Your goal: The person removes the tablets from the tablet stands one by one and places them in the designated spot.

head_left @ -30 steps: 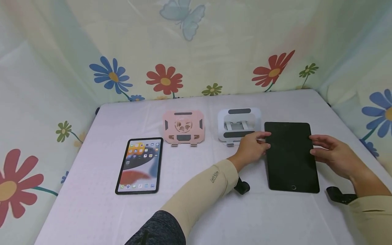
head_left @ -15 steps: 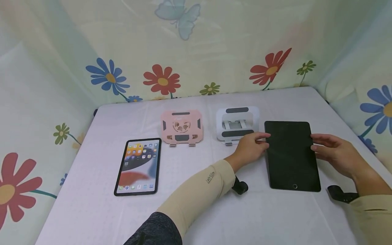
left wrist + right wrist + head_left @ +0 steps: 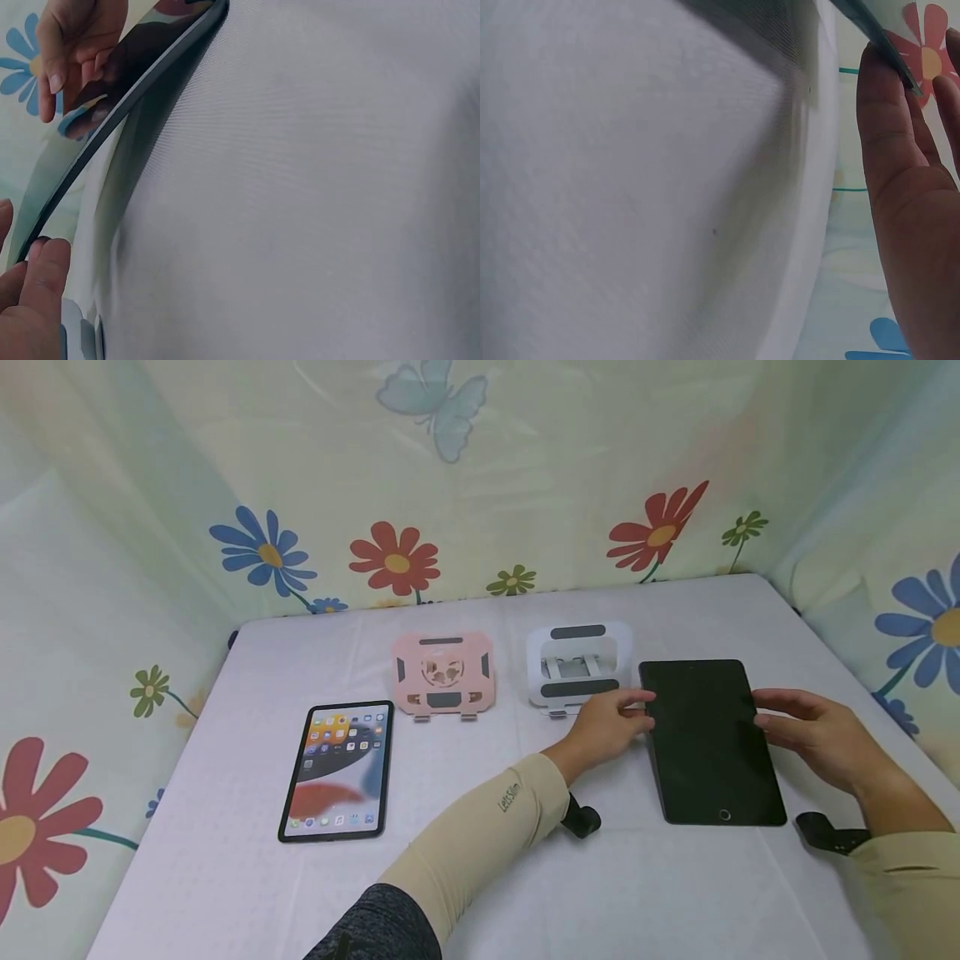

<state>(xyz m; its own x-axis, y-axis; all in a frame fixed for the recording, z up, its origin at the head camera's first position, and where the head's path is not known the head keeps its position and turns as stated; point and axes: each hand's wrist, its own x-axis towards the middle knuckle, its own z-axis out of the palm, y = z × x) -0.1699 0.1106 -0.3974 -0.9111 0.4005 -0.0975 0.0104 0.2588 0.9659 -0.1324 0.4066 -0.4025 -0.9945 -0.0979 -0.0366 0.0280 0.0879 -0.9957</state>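
A black tablet (image 3: 712, 743) with a dark screen and a home button stands tilted at the right of the table, its far end raised and its near end low. My left hand (image 3: 603, 727) pinches its left edge near the far end, with thumb and fingers bent at the rim in the left wrist view. Opposite, my right hand (image 3: 825, 735) holds the right edge by the fingertips. In the right wrist view a tablet corner (image 3: 889, 52) lies against the fingers. To the left of my left hand lies a white tablet stand (image 3: 536, 664), folded flat.
A pink folding stand (image 3: 480, 668) lies at the back middle. A second tablet (image 3: 333, 768), its home screen lit, lies front left. A flower-printed curtain (image 3: 570, 485) surrounds the table's back and sides. Pale cloth (image 3: 225, 777) covers the tabletop.
The tablet's far end has dipped slightly back, with both hands staying at its side edges. The head view has shifted a little. Both stands and the lit tablet have not moved.
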